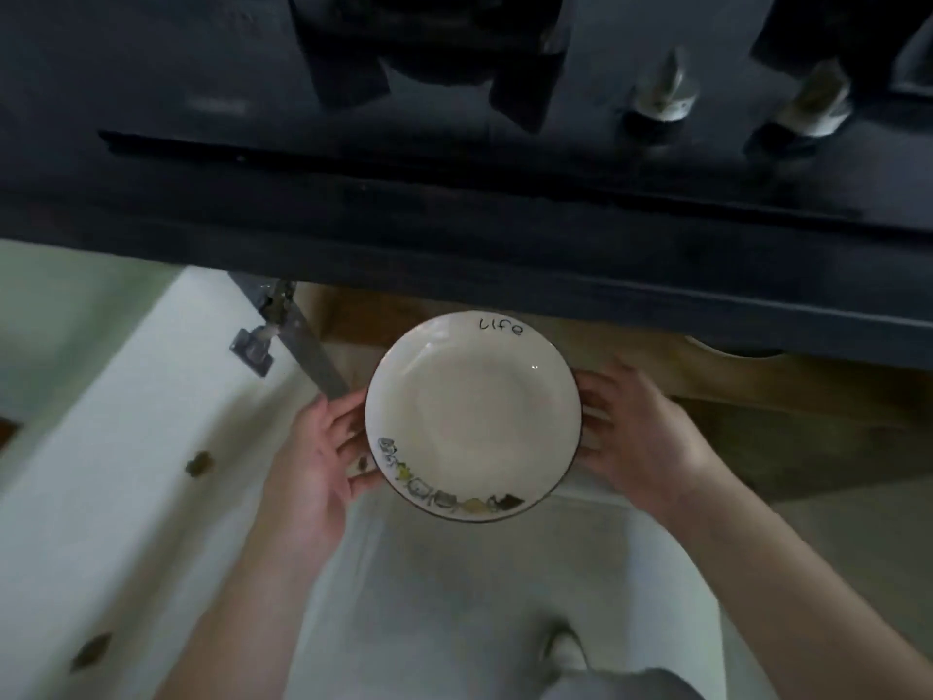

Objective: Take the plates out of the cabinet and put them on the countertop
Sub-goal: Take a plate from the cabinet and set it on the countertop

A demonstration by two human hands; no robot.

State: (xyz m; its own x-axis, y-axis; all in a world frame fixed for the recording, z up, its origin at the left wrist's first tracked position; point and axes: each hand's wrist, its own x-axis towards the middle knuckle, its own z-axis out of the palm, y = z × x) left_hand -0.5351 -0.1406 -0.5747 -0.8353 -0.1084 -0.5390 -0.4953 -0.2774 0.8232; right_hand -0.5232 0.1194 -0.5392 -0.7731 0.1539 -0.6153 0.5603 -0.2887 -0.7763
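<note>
Below the dark countertop [454, 234], a round plate [472, 416] faces up, level; left hand [315, 457] and right hand [638, 437] grip opposite rims.

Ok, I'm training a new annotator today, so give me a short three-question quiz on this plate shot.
1. True or false: only one hand holds the plate.
2. Which word is written on the plate's rim? A) love B) life C) home
3. Fill in: the open cabinet door is on the person's ____ side.

Key: 1 false: the left hand and the right hand both grip opposite edges. 2 B. 3 left.
</note>
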